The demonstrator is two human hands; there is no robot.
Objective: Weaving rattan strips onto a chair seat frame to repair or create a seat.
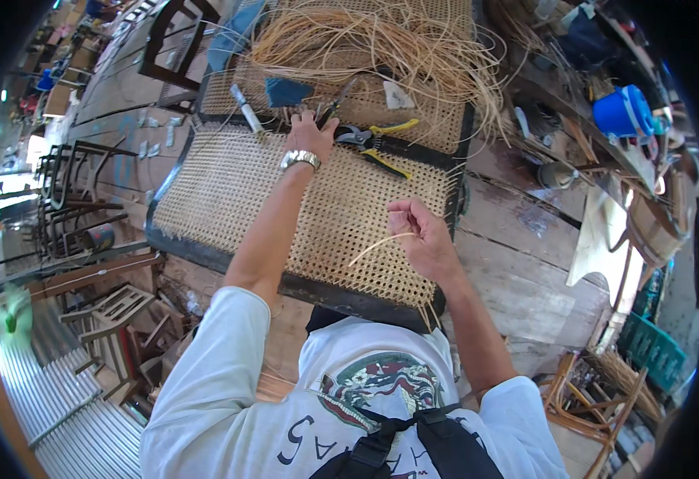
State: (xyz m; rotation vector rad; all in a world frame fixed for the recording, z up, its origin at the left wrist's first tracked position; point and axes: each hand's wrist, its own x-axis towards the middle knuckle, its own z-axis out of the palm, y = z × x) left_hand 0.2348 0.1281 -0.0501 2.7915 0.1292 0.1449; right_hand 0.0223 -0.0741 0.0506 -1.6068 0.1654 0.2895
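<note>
Right hand (421, 231): fingers curled shut on a thin pale cane strand (377, 246), which trails leftward over the woven panel (230, 188). Left hand (311, 134): reaching to the far edge of the panel, fingers spread low beside yellow-handled cutters (381, 144); whether it grips anything cannot be told. A metal wristwatch (299, 158) sits on that wrist.

The strand is best kept taut and flat, judged from its slight curl, so that it threads cleanly through the open mesh. The panel is a honeycomb lattice of tan cane stretched in a dark frame (206, 254), lying on rough grey wooden planks (517, 239). A loose tangle of cane strips (381, 40) lies beyond, stiff and glossy.
</note>
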